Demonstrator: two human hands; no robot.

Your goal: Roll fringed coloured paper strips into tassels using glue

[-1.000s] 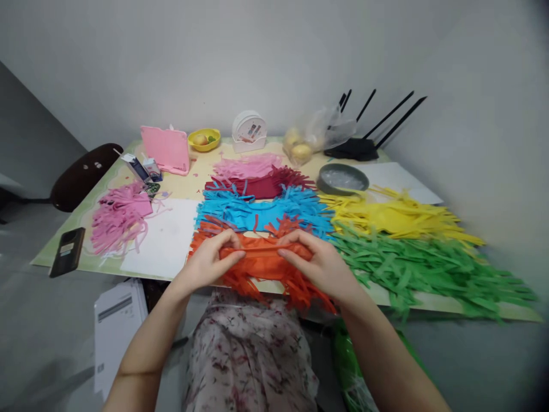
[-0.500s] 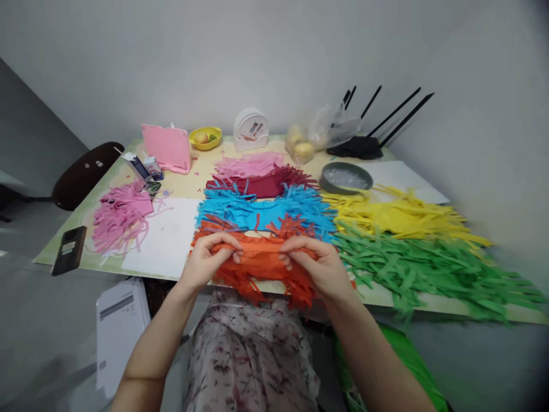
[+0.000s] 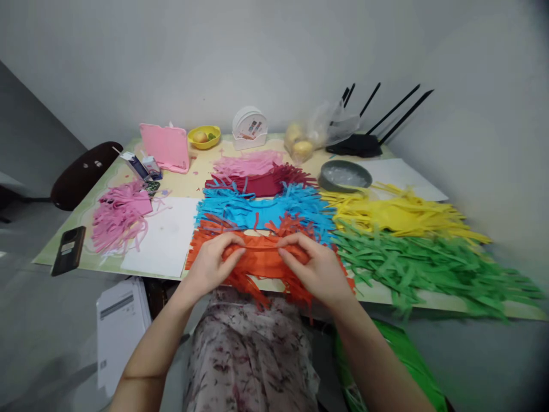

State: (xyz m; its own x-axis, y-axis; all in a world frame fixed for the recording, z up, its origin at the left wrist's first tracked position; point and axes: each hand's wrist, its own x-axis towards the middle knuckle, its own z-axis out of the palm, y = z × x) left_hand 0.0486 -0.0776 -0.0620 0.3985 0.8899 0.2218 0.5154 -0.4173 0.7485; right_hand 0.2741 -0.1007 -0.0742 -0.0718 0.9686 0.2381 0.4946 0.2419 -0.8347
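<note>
Between my two hands is orange fringed paper (image 3: 262,262), with its cut strips hanging over the table's front edge. My left hand (image 3: 213,263) pinches the upper fold at its left end, thumb against fingers. The right end of the same fold is pinched by my right hand (image 3: 319,268). The fold is stretched straight between the fingertips. More orange strips lie behind and around the hands. Just beyond them is blue fringed paper (image 3: 266,213), then dark red fringed paper (image 3: 261,185) and pink fringed paper (image 3: 251,165).
Yellow fringed paper (image 3: 398,214) and green fringed paper (image 3: 424,266) spread to the right. A pink bunch (image 3: 120,214), a white sheet (image 3: 160,240) and a phone (image 3: 68,250) lie left. Behind are a green bowl (image 3: 344,176), a bag of fruit (image 3: 302,150) and a black router (image 3: 354,146).
The fold between my hands now shows as a thinner edge. My fingers have shifted their pinch slightly, and both thumbs now press from the front.
</note>
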